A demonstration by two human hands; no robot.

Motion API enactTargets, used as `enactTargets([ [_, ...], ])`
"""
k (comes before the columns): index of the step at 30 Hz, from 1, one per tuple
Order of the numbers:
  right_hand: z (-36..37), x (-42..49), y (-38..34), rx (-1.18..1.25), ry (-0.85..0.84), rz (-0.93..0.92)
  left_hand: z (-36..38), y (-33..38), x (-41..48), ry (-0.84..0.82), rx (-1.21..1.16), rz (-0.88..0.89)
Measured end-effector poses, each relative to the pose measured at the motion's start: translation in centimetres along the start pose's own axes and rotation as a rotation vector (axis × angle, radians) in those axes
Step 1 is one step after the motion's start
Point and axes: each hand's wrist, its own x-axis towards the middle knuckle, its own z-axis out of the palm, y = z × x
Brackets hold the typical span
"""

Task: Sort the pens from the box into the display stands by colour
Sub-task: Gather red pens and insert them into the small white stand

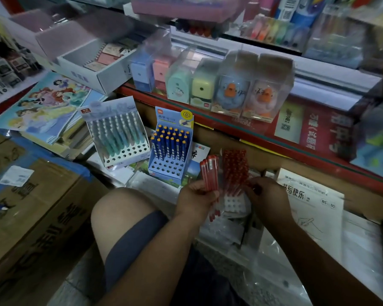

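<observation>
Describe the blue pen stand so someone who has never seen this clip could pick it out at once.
Find the red-edged shelf lined with boxed pencil sharpeners; three pen stands sit below it. The blue stand is the middle one, between the teal stand and the red-pen stand at the right hand. Only it holds navy pens with orange-yellow tips.

A dim stationery shop: a red-edged shelf (pixel 272 141) runs across the right, carrying boxed pencil sharpeners (pixel 230 91) along its front edge. Colouring books (pixel 44 102) lie at left, next to a taped cardboard carton (pixel 31 217).
</observation>
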Motion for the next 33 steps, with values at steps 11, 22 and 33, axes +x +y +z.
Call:
enactTargets([
  [11, -3.9, 1.0, -4.3, 0.346, 0.060, 0.076, 0.4, 0.4, -0.7, -0.169, 0.060, -0.020],
  [22, -6.1, 1.3, -5.5, 0.475, 0.079, 0.029, -0.1, 0.6, -0.6, 0.022, 0.118, 0.022],
  [33, -1.9, -0.7, -3.9, 0.212, 0.088, -0.109, -0.3, 0.4, -0.5, 0.043, 0.001, -0.018],
])
